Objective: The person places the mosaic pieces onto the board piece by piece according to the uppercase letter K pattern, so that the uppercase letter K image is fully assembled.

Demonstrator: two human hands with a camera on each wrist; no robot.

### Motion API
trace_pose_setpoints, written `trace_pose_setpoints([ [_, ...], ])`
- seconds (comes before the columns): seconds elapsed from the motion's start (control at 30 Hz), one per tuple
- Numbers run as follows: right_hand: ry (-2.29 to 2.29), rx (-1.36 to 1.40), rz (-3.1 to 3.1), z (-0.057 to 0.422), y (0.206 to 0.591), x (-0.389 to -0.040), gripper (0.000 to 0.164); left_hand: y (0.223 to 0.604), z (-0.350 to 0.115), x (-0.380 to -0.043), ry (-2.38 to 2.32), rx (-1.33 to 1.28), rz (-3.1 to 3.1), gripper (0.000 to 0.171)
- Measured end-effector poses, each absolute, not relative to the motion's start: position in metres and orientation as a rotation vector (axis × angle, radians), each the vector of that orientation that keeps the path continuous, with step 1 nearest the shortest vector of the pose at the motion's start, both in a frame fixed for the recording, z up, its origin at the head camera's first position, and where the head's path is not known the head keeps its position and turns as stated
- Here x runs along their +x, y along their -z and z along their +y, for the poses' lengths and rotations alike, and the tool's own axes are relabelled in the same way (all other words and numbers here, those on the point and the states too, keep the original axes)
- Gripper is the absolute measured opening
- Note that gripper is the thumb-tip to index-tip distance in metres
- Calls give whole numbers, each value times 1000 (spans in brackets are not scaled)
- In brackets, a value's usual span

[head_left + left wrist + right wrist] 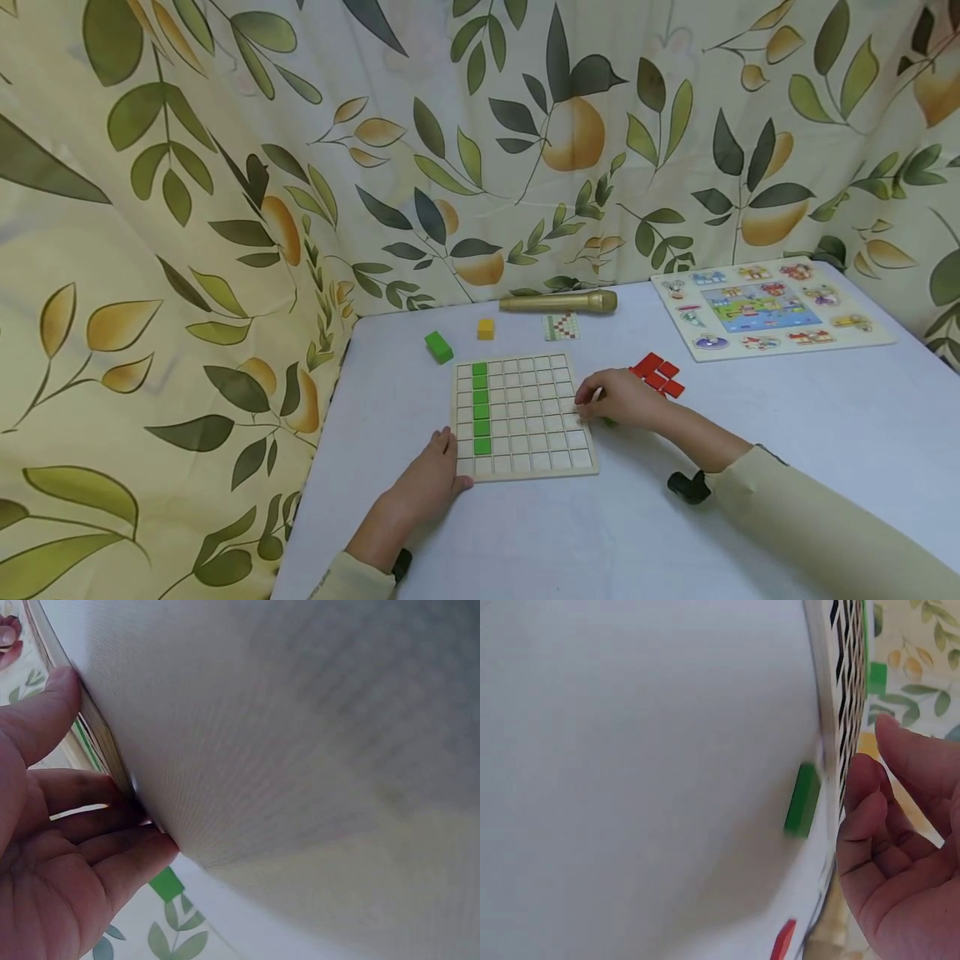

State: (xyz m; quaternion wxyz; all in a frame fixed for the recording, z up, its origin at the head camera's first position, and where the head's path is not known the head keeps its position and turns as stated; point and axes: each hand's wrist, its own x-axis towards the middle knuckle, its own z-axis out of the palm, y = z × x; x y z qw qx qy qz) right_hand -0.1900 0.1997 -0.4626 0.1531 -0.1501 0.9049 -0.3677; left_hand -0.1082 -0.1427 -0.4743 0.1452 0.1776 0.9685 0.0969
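Right of the board [531, 417], a green block [802, 801] lies nearest the relaxed, empty right hand [621, 398]. The left hand [426, 475] rests uncurled.

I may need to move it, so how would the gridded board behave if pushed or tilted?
The gridded board is probably stiff, as its edges look straight. Pushed, it would likely slide rather than tip, since it lies flat on the white tabletop. Tilted, it might shed the green pieces, which appear simply set into its squares.
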Motion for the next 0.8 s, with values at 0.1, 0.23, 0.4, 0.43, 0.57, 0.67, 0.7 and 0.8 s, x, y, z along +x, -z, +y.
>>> trace_pose_setpoints([
  [0.1, 1046, -417, 2601, 209, 463, -189, 11, 473, -142, -108, -275, 517, 2794, 78],
  [0.23, 1021, -424, 2623, 218, 463, -186, 13, 473, -142, -108, -272, 506, 2793, 78],
  [0.4, 994, -439, 2646, 228, 466, -186, 18, 474, -142, -109, -278, 501, 2793, 78],
  [0.43, 990, -446, 2647, 230, 467, -185, 19, 474, -142, -109, -282, 499, 2791, 78],
  [0.57, 974, -424, 2643, 236, 472, -184, 25, 472, -141, -109, -292, 492, 2785, 78],
  [0.67, 959, -406, 2641, 237, 475, -184, 26, 472, -141, -109, -287, 486, 2785, 78],
  [0.7, 956, -413, 2640, 237, 475, -184, 26, 472, -141, -109, -288, 484, 2785, 79],
  [0.8, 929, -430, 2650, 237, 475, -183, 23, 472, -141, -109, -288, 487, 2784, 79],
])
